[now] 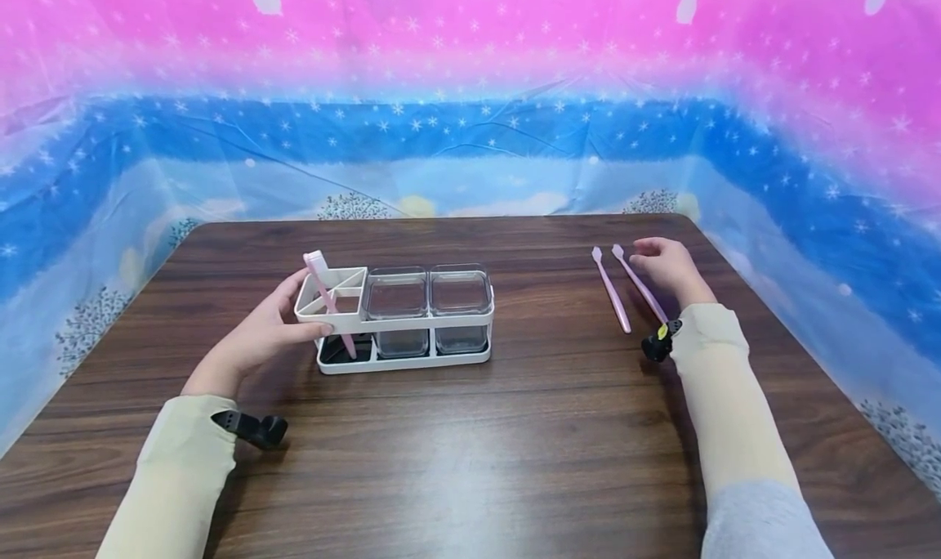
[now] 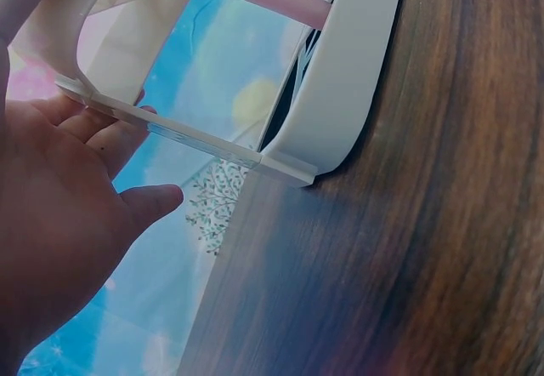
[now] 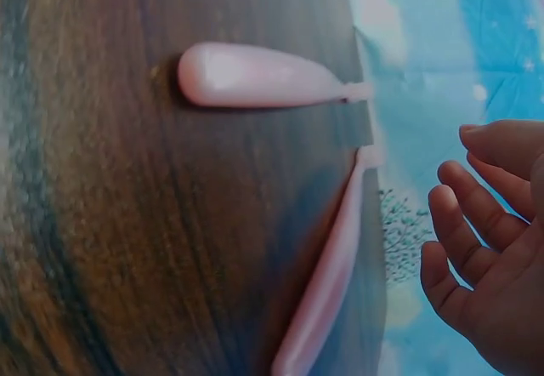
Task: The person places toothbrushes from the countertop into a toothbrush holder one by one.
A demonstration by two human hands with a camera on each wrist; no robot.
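Left hand point(image 1: 253, 338) grips the white rack point(image 1: 349, 324) at nine o'clock; right hand point(image 1: 667, 266), fingers loosely parted, is at two o'clock beside a pink toothbrush point(image 1: 649, 296).

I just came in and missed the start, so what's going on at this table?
A person's left hand grips the left end of a white rack. A pink toothbrush leans in its divided section, and two clear containers sit alongside. The right hand holds nothing; it is close to the nearer of two loose toothbrushes lying on the wooden table, not yet in the rack.
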